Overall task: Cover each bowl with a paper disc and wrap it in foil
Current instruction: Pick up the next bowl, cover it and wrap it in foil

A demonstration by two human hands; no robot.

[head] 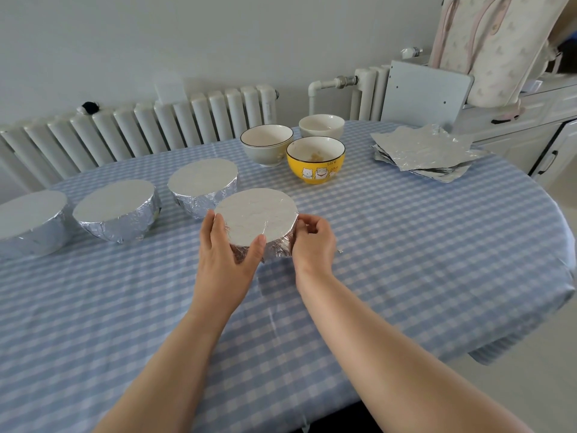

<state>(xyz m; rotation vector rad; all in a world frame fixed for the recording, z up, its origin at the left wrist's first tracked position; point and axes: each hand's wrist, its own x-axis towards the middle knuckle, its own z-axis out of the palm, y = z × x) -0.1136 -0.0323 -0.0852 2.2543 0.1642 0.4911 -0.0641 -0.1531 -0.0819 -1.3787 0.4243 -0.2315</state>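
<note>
Both grips clasp foil-wrapped bowl (256, 220) | left hand (231, 245), right hand (312, 242) | foil top flat, sides crinkled

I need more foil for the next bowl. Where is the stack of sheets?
The stack of silver foil sheets lies at the table's far right, beyond the yellow cat-print bowl.

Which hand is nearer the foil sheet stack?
Right. The right hand holds the wrapped bowl on the side facing the foil sheet stack; the left hand grips its opposite side.
</note>
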